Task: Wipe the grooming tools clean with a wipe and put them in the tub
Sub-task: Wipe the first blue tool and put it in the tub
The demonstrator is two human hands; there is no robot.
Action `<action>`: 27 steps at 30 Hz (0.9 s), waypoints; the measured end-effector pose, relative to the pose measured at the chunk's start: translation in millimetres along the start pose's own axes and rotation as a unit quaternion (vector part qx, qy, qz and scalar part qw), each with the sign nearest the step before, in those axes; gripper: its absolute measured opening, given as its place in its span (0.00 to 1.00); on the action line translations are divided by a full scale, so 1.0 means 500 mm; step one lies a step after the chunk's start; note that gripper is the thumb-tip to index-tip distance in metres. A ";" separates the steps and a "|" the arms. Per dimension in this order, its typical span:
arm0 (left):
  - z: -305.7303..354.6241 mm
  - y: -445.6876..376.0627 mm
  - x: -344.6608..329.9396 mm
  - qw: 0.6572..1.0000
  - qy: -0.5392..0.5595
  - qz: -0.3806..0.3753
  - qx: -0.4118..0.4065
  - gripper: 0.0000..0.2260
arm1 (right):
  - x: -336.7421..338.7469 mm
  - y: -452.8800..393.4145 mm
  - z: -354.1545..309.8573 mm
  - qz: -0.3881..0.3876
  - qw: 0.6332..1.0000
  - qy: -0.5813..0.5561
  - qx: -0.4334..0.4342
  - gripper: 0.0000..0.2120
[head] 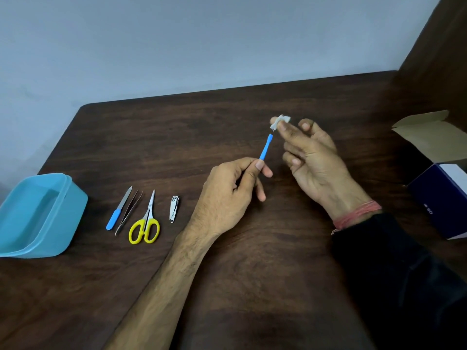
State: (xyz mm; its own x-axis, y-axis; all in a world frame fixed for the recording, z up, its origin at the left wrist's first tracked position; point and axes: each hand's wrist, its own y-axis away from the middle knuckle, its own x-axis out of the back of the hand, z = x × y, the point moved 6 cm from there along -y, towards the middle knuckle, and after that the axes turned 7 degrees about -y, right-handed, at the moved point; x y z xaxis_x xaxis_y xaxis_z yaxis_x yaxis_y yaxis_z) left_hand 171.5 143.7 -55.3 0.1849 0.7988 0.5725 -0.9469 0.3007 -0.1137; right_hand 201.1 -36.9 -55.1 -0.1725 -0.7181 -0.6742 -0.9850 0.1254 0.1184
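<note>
My left hand [232,190] pinches the lower end of a thin blue-handled tool [265,147] and holds it up over the table. My right hand [310,157] pinches a small white wipe [279,122] around the tool's metal tip, which the wipe hides. On the table to the left lie a blue-handled nail file [118,209], dark tweezers [129,212], yellow-handled scissors [146,222] and a silver nail clipper [174,208]. The light blue tub [73,198] stands at the far left with nothing visible in it.
An open cardboard box [429,132] and a dark blue and white box [439,198] sit at the table's right edge. The dark wooden table [177,137] meets a pale wall behind.
</note>
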 end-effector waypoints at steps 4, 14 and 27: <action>0.003 -0.001 0.002 1.000 0.016 0.006 -0.001 0.15 | 0.014 -0.013 -0.007 0.019 0.998 -0.058 0.011 0.11; 0.000 -0.006 0.022 0.997 0.045 0.056 -0.002 0.13 | -0.013 0.000 0.017 -0.072 0.989 0.122 0.029 0.11; -0.003 -0.006 0.022 0.998 0.038 0.054 0.004 0.15 | -0.012 0.003 0.007 -0.053 0.997 0.047 -0.002 0.11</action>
State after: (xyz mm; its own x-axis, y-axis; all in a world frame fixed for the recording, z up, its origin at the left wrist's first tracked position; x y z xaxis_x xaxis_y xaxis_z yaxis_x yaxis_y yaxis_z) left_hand 176.5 152.4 -50.0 0.1010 0.8636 0.4939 -0.9643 0.2072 -0.1651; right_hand 200.5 -30.0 -53.5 -0.0657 -0.7887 -0.6113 -0.9977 0.0424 0.0526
